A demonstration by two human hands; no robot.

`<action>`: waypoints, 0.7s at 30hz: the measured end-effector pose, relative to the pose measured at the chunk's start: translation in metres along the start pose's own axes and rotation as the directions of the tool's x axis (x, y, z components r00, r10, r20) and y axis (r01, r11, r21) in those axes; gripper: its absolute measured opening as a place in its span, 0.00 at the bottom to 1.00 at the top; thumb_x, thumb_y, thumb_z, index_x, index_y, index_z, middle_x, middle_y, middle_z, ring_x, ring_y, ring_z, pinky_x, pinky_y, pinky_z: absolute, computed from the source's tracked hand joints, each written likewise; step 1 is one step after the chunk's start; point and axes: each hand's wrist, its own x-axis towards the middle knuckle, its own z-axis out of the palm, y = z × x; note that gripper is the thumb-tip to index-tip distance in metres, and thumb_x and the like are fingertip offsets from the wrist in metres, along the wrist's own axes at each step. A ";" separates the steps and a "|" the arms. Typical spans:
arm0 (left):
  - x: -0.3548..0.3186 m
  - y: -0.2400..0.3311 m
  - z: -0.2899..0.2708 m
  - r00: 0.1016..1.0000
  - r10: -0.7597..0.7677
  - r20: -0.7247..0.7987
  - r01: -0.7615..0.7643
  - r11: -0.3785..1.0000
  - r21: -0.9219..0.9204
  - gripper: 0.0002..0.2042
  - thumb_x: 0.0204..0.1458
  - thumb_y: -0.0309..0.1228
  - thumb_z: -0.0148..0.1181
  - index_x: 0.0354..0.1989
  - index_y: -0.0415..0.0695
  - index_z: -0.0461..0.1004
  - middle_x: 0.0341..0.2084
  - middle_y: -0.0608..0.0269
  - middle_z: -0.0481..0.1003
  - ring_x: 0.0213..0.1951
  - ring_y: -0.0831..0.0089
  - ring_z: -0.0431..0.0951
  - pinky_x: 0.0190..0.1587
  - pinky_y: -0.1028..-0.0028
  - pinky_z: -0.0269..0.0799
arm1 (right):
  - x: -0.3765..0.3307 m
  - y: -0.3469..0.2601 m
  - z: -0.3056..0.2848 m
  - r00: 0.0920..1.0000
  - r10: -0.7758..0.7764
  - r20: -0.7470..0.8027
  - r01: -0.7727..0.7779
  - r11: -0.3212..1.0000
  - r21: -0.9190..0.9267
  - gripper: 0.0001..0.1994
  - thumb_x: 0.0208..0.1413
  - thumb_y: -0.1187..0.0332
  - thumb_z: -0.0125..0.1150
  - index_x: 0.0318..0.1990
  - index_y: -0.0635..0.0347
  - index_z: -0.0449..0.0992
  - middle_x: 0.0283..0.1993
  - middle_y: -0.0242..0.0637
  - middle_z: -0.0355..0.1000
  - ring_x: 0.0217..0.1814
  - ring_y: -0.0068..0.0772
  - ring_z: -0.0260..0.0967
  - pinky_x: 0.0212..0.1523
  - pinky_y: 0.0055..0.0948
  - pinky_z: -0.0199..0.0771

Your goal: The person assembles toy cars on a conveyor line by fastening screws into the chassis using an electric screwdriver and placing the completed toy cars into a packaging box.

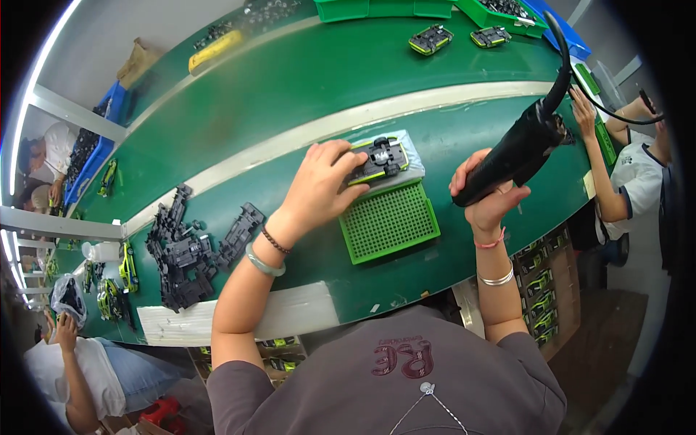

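Note:
An upturned toy car, with a black underside and yellow-green body edge, lies on a pale cloth pad. My left hand grips its left end, thumb at the near side and fingers over the top. My right hand is wrapped around a thick black corded power tool, probably an electric screwdriver, held up to the right of the car. Its working tip cannot be made out. Just nearer than the pad sits a green perforated basket.
Black plastic chassis parts are heaped at the left. Two more toy cars rest at the far right, near green bins of small parts. A yellow object lies at the far left. Other people work at both sides.

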 end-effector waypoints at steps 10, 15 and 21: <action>-0.006 -0.002 0.001 0.998 -0.057 0.023 0.057 0.998 -0.032 0.20 0.42 0.30 0.64 0.45 0.42 0.69 0.45 0.48 0.67 0.47 0.51 0.68 0.49 0.62 0.65 | -0.001 0.001 0.061 0.983 -0.169 0.071 0.131 0.919 0.373 0.55 0.23 0.14 0.19 0.30 0.66 0.63 0.19 0.39 0.64 0.19 0.30 0.65 0.21 0.25 0.68; -0.007 -0.001 0.002 0.999 -0.037 0.012 0.037 0.999 -0.021 0.20 0.42 0.31 0.63 0.45 0.42 0.69 0.45 0.47 0.67 0.47 0.51 0.67 0.50 0.61 0.64 | 0.004 0.009 0.066 0.991 -0.136 0.021 0.125 0.954 0.272 0.52 0.28 0.16 0.23 0.31 0.66 0.63 0.19 0.38 0.64 0.20 0.29 0.65 0.22 0.24 0.68; -0.008 -0.002 0.002 0.999 -0.027 -0.024 0.027 1.000 -0.016 0.19 0.41 0.31 0.64 0.43 0.43 0.69 0.43 0.50 0.67 0.46 0.53 0.68 0.50 0.61 0.64 | 0.007 0.019 0.064 0.991 -0.128 0.027 0.121 0.973 0.199 0.51 0.28 0.16 0.22 0.30 0.63 0.63 0.18 0.40 0.64 0.19 0.32 0.63 0.22 0.28 0.67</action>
